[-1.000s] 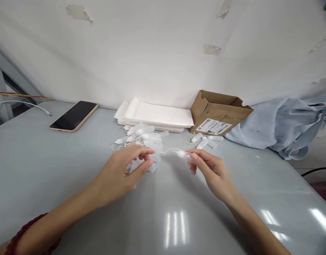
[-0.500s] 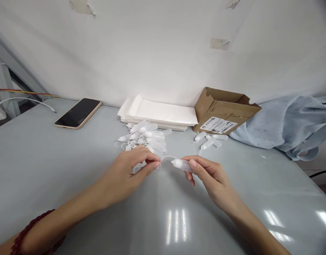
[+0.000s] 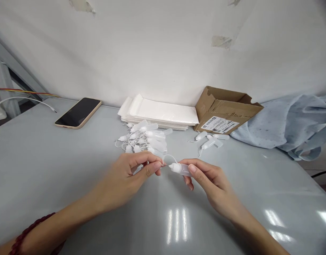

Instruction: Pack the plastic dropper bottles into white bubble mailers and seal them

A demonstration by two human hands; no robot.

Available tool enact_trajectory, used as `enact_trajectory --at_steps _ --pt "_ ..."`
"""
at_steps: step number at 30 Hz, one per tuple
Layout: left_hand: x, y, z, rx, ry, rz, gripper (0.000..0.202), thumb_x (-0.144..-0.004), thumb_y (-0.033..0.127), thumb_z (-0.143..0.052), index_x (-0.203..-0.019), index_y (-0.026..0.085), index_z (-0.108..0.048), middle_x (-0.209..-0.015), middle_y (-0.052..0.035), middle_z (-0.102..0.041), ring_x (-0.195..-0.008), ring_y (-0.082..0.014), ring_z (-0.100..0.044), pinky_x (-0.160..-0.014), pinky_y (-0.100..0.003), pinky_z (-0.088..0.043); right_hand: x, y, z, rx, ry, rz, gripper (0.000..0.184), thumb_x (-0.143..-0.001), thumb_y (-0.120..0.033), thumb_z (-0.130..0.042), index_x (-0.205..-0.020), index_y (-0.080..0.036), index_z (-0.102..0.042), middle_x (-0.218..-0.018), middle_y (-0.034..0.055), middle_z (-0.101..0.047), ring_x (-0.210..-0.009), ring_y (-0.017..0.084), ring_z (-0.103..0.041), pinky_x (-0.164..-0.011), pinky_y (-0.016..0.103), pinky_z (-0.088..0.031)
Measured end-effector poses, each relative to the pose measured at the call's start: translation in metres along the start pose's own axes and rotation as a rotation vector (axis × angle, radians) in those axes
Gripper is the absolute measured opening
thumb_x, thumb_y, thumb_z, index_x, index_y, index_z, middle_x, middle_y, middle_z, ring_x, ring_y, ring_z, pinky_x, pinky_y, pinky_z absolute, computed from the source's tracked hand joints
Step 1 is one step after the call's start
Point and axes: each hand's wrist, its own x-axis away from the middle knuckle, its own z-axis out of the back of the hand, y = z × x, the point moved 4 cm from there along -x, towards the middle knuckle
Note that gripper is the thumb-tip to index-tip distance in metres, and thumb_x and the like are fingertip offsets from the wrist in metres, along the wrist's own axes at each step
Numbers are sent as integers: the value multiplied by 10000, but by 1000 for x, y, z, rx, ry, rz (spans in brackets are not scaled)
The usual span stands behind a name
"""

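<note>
My right hand (image 3: 209,180) pinches a small translucent dropper bottle (image 3: 180,169) lying sideways, nozzle pointing left. My left hand (image 3: 131,175) pinches the bottle's tethered cap (image 3: 161,164) right at the nozzle tip, joined to the bottle by a thin looped strap. Both hands hover just above the grey table (image 3: 46,170). Behind my left hand lies a pile of the same white bottles (image 3: 147,139). A smaller group of bottles (image 3: 209,140) lies behind my right hand.
A stack of white padded envelopes (image 3: 160,113) rests against the wall. An open cardboard box (image 3: 226,111) lies beside it, then a crumpled blue cloth (image 3: 287,124). A phone (image 3: 78,112) lies face up at the left, with cables (image 3: 22,96) beyond it.
My hands have drawn closer together and slightly toward me. The cap in my left fingers has come up to the bottle's nozzle.
</note>
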Motion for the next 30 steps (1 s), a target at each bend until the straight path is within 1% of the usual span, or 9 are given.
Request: enact_trajectory --at_steps 3,7,10,16,19,22,24,30 --pt "0 0 1 17 7 -3 304 -884 437 -489 -728 251 -671 -715 43 -661 -652 -142 -568 -592 -239 -433 1 0 1 -3 3 1 319 -936 -407 -444 -1012 -204 -678 -655 -13 -557 -580 120 -528 -604 267 -460" --pt "0 0 1 11 -3 7 324 -885 449 -477 -720 242 -664 -732 31 -665 -687 -160 -578 -607 -252 -436 1 1 0 -23 -5 4 288 -942 -381 -451 -1019 -222 -678 -660 -24 -556 -586 106 -523 -606 250 -443" --pt "0 0 1 11 -4 1 332 -887 453 -475 -702 242 -654 -752 36 -668 -685 -153 -573 -607 -249 -427 0 1 0 -11 -12 -3 291 -949 -378 -441 -1023 -226 -679 -659 -25 -545 -588 106 -516 -597 248 -431" --pt "0 -1 0 -9 22 -7 331 -892 456 -476 -705 244 -649 -705 36 -632 -643 -137 -541 -589 -246 -408 3 0 -2 131 23 51 292 -955 -375 -435 -1061 -236 -669 -656 -20 -543 -595 111 -505 -543 232 -399" --pt "2 -1 -1 -9 44 -39 322 -889 437 -479 -702 234 -643 -716 18 -626 -683 -148 -557 -571 -237 -417 5 -1 -3 190 38 79 278 -955 -354 -442 -1070 -231 -664 -669 -16 -553 -606 108 -505 -519 216 -389" --pt "3 -1 -4 -15 54 -72 299 -890 407 -479 -716 226 -642 -720 3 -617 -695 -148 -556 -502 -211 -396 6 -3 -4 213 41 117 261 -954 -324 -447 -1065 -220 -660 -665 -19 -551 -601 103 -503 -506 204 -385" --pt "3 0 -5 -26 61 -101 285 -899 365 -470 -715 218 -631 -712 4 -606 -688 -137 -550 -482 -194 -383 6 -4 -5 217 39 144 251 -957 -299 -443 -1064 -220 -656 -665 -24 -548 -600 97 -501 -510 199 -385" --pt "4 6 -8 -73 116 -238 243 -905 242 -471 -698 201 -592 -665 24 -573 -645 -108 -531 -550 -195 -402 5 -6 -9 215 32 212 249 -964 -248 -421 -1073 -210 -641 -669 -32 -529 -593 91 -485 -540 205 -383"
